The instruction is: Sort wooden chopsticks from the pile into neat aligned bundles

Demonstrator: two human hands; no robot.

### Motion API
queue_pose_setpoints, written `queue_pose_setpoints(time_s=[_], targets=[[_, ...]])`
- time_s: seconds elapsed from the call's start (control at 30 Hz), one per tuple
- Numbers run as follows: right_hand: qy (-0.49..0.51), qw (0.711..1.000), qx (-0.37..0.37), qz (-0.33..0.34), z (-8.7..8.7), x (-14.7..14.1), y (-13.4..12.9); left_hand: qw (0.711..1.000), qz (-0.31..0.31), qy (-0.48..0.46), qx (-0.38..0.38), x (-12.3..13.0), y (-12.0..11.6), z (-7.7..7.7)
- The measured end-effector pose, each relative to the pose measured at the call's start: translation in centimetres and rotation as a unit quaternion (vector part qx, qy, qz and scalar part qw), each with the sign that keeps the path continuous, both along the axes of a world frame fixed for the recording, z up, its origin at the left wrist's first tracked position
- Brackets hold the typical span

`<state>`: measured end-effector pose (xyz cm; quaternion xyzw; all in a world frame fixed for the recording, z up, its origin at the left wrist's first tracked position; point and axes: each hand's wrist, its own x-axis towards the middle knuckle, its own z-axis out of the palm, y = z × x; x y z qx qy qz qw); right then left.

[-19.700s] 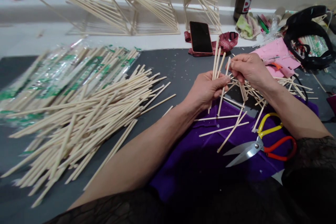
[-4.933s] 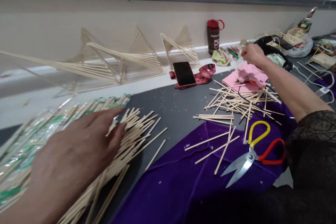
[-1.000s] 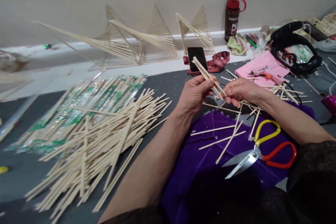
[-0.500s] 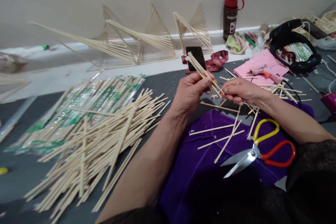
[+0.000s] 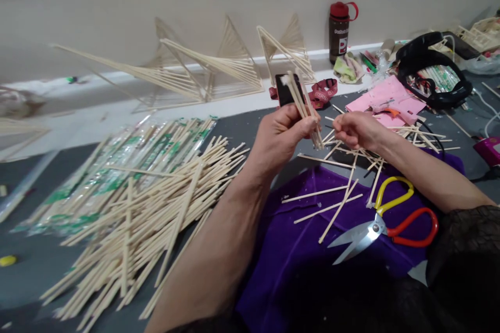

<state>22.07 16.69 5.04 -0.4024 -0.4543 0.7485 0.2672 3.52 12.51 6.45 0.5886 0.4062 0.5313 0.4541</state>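
Pointing which way, that bunch of thin pale wooden sticks?

Upper tips far and slightly left, long axis steep, lower ends near-right. Bare left hand is clamped on it, above the grey tabletop.

Any writing?

Dark bottle with red lid, far side: "Perfect" plus a big P.

Bare right hand?

Just right of them, fingers curled, can't tell if it's gripping anything.

Craft workspace, stick models, scissors, loose sticks
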Motion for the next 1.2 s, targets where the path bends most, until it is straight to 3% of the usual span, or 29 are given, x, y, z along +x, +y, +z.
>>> queue_pose_setpoints(time_s=[0.13,0.23,0.43,0.5,0.57,0.67,0.73,0.8,0.97,1.2], targets=[[0.044,0.998,0.032,-0.010,0.5,1.3,0.9,0.975,-0.088,0.032,-0.202,0.1,0.1,-0.4],[0.031,0.994,0.100,-0.040,0.5,1.8,1.2,0.950,-0.142,0.041,-0.275,0.3,0.2,-1.1],[-0.074,0.968,0.229,-0.078,0.9,2.3,1.4,0.933,-0.188,0.089,-0.294,0.6,0.3,-1.8],[-0.134,0.945,0.289,-0.070,1.1,2.3,1.2,0.928,-0.193,0.113,-0.298,0.7,0.2,-1.8],[-0.193,0.906,0.376,-0.035,1.2,2.2,0.9,0.924,-0.192,0.136,-0.300,0.9,0.1,-1.8],[-0.285,0.818,0.497,0.051,1.2,1.9,0.3,0.924,-0.187,0.157,-0.294,1.1,-0.1,-1.6],[-0.353,0.759,0.538,0.098,1.2,1.7,0.2,0.932,-0.172,0.169,-0.272,1.1,-0.1,-1.5],[-0.398,0.725,0.547,0.129,1.3,1.7,0.2,0.940,-0.155,0.194,-0.234,0.8,0.0,-1.5],[-0.394,0.716,0.552,0.165,1.7,2.2,0.4,0.934,-0.165,0.242,-0.204,0.3,0.2,-1.8],[-0.392,0.688,0.594,0.142,1.6,2.4,0.3,0.947,-0.172,0.078,-0.261,1.0,0.0,-2.2]])
